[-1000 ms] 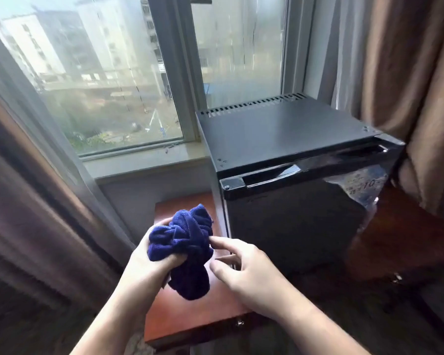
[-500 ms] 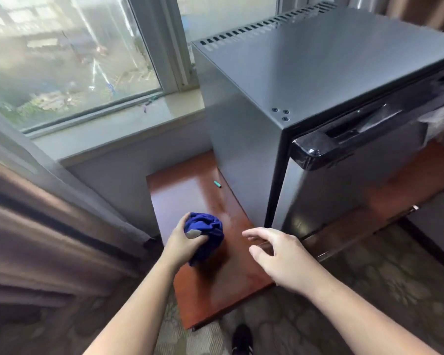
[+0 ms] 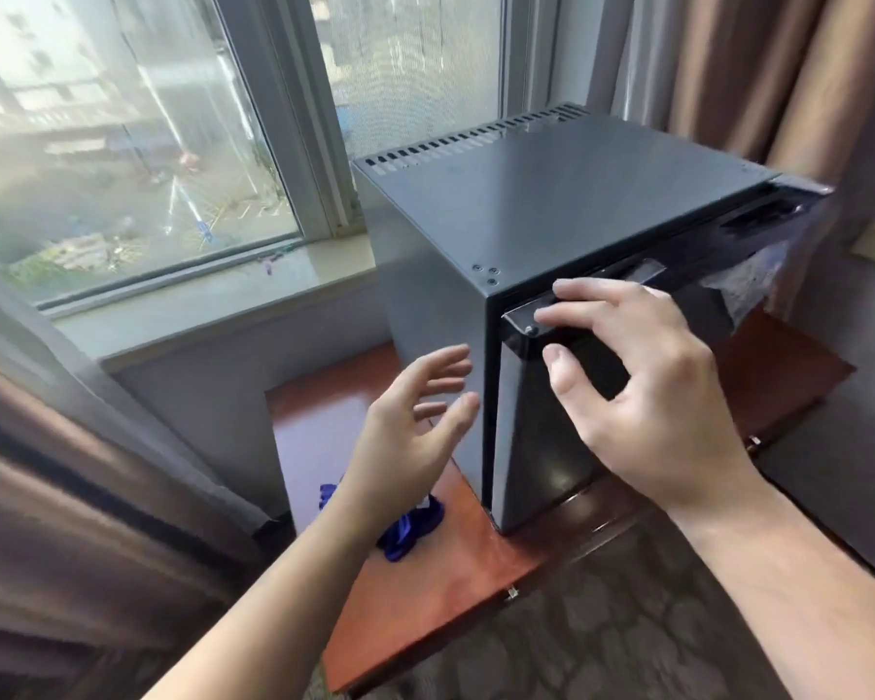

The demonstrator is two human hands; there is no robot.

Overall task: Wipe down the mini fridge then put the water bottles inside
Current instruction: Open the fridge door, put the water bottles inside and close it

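On wooden table (image 3: 425, 598): closed mini fridge (image 3: 551, 204)

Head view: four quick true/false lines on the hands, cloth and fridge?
1. The left hand grips the blue cloth. False: the hand is open and empty, and the cloth lies on the wooden table.
2. The mini fridge has its door closed. True.
3. The right hand is at the door's top edge. True.
4. Water bottles stand on top of the fridge. False: no bottles are in view.
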